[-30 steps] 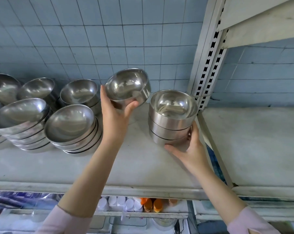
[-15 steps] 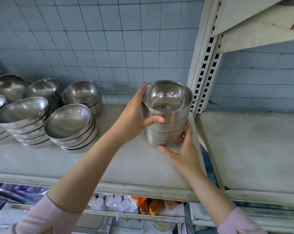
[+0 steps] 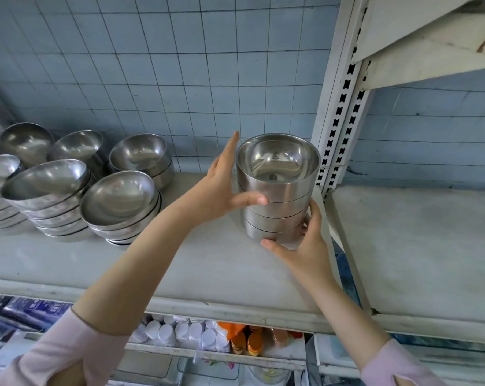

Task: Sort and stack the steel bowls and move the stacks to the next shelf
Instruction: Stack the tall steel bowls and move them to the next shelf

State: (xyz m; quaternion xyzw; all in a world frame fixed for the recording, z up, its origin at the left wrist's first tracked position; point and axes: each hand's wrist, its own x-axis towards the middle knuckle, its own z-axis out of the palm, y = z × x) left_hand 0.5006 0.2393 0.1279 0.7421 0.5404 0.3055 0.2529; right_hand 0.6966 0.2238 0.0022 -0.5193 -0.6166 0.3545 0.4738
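Observation:
A stack of several straight-sided steel bowls (image 3: 277, 196) stands on the grey shelf (image 3: 180, 274), close to its right end by the slotted upright post (image 3: 341, 107). My left hand (image 3: 221, 190) lies against the stack's left side, fingers straight and pointing up past the rim, thumb across the front of the upper bowls. My right hand (image 3: 302, 246) grips the bottom of the stack, thumb at the front, fingers curled round the right side. The stack's foot is partly hidden by that hand.
Stacks of rounded steel bowls (image 3: 118, 207) fill the shelf's left part, several of them tilted. Right of the post lies the neighbouring shelf (image 3: 416, 246), with another board above it. Below, white-capped bottles (image 3: 180, 332) and orange bottles (image 3: 249, 341) stand.
My left hand carried a single bowl rightward and set it on top of the stack, then loosened, its fingers straightening. My right hand stayed at the stack's base.

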